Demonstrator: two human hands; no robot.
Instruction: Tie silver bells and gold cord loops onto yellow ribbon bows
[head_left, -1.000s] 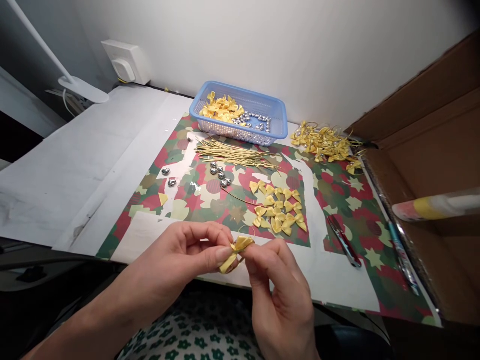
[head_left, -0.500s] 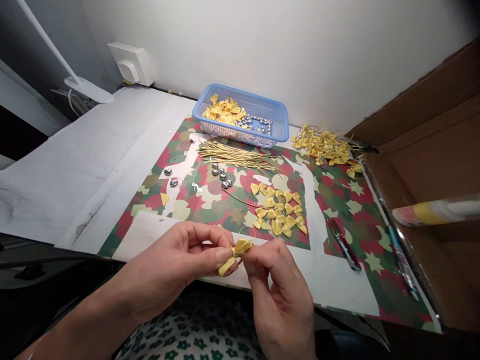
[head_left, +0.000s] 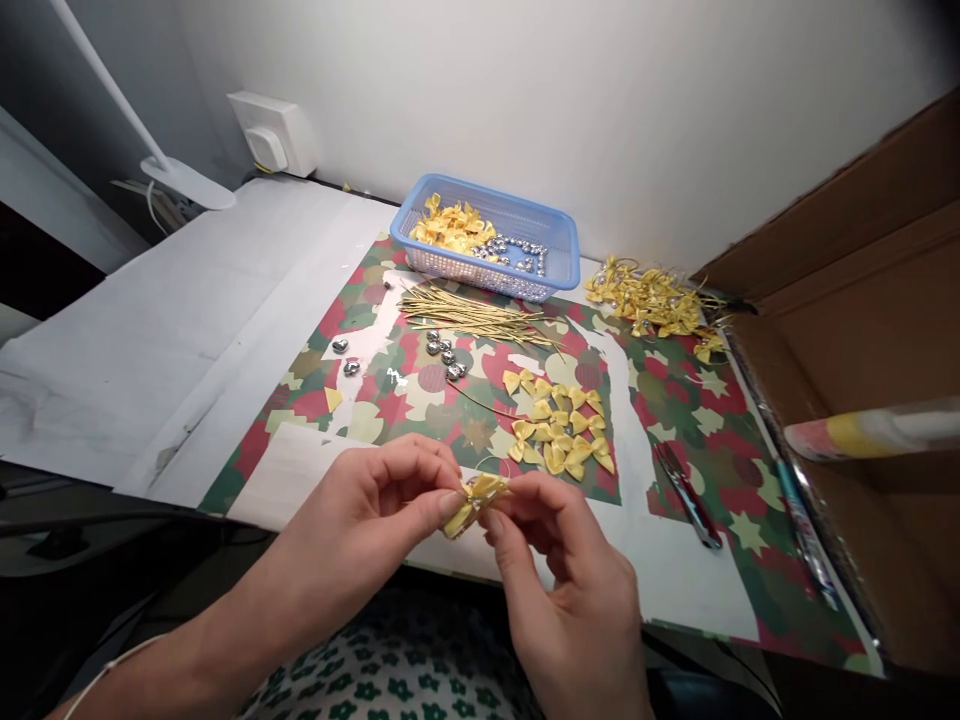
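low in the middle of the frame, the left hand [head_left: 375,510] and the right hand [head_left: 559,580] meet over the near edge of the table [head_left: 150,330]. between them sits a small yellow satin ribbon bow [head_left: 474,497], pinched at its lower left end by the left thumb and forefinger, fingers narrow and closed on it. the right hand's fingers [head_left: 525,495] are also drawn close together, gripping the bow's right side; a thin gold thread seems to loop up just above it, though that is too fine to be sure of

above the hands, in the centre of the frame, a loose cluster of yellow bows [head_left: 556,430] lies on the red and green patterned wrapping paper [head_left: 675,400]. higher up lie a bundle of thin gold wires [head_left: 472,315] and a few small silver heart beads [head_left: 444,352]. a light blue plastic basket [head_left: 559,250] at the upper centre holds more bows and beads. to its right is a heap of yellow bows with gold loops [head_left: 652,300]. a dark pair of scissors [head_left: 686,495] lies at the right, near an open brown cardboard box [head_left: 862,300]
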